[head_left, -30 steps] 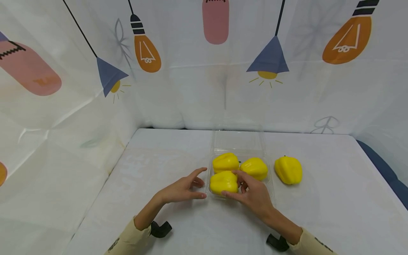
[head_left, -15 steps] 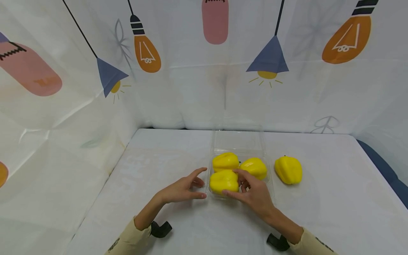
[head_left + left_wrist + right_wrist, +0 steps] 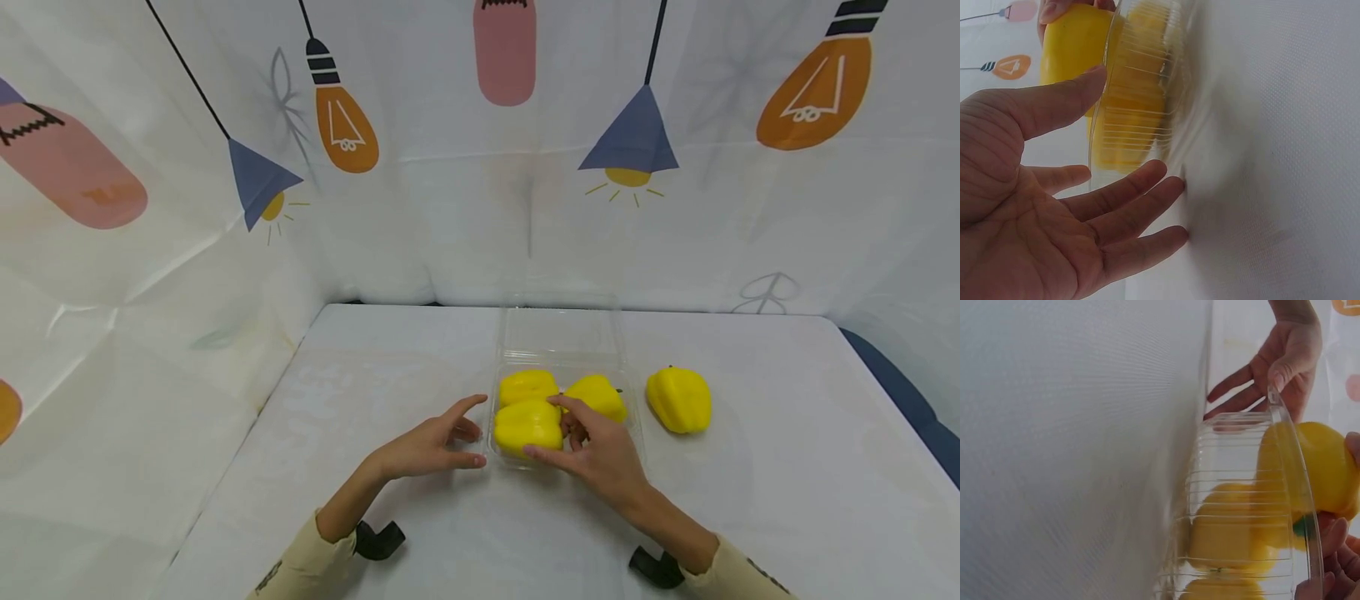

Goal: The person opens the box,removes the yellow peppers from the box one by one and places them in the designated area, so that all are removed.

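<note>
A clear plastic clamshell box (image 3: pixel 561 332) lies on the table with its lid folded back. My right hand (image 3: pixel 603 460) pinches the front yellow bell pepper (image 3: pixel 527 427) between thumb and fingers. In the right wrist view this held pepper (image 3: pixel 1319 462) stands partly above the box rim. Behind it in the box are a back-left bell pepper (image 3: pixel 525 385) and a back-right one (image 3: pixel 597 395). My left hand (image 3: pixel 427 446) holds nothing and stays at the box's left side, fingers spread. In the left wrist view its thumb is close to the box rim; whether they touch, I cannot tell.
Another yellow bell pepper (image 3: pixel 678 400) sits on the white tabletop (image 3: pixel 780 467) to the right of the box. A patterned curtain (image 3: pixel 465 217) hangs behind the table and along its left. Something dark blue (image 3: pixel 900 392) shows past the right edge.
Inside the box, the back-left pepper has shifted slightly toward me, and the back-right pepper has turned so its stem points right. My right hand keeps its grip; my left hand is still.
</note>
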### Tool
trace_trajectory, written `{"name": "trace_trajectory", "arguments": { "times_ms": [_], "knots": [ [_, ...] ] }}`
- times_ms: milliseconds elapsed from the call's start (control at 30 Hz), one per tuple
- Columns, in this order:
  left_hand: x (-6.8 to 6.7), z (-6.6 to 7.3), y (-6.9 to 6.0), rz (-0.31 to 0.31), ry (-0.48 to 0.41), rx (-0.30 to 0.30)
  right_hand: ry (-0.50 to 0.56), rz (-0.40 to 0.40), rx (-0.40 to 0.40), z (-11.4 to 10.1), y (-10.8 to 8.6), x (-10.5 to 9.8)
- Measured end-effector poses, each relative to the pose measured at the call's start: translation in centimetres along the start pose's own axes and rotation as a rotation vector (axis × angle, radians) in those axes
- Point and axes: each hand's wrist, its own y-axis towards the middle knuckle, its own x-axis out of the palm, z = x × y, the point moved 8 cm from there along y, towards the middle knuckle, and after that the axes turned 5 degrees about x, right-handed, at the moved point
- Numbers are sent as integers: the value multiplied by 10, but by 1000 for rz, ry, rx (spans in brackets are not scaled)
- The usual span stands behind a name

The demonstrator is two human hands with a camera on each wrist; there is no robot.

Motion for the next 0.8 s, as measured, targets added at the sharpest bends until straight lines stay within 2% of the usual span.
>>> {"name": "trace_trajectory", "arguments": {
  "times_ms": [367, 633, 800],
  "knots": [
    [0, 0, -1, -2, 4, 13, -32, -87, 66, -3, 4, -9],
    [0, 1, 0, 0, 9, 10, -74, -99, 37, -3, 7, -20],
    [0, 0, 0, -1, 15, 7, -66, -124, 34, -2, 8, -28]
  ]
}}
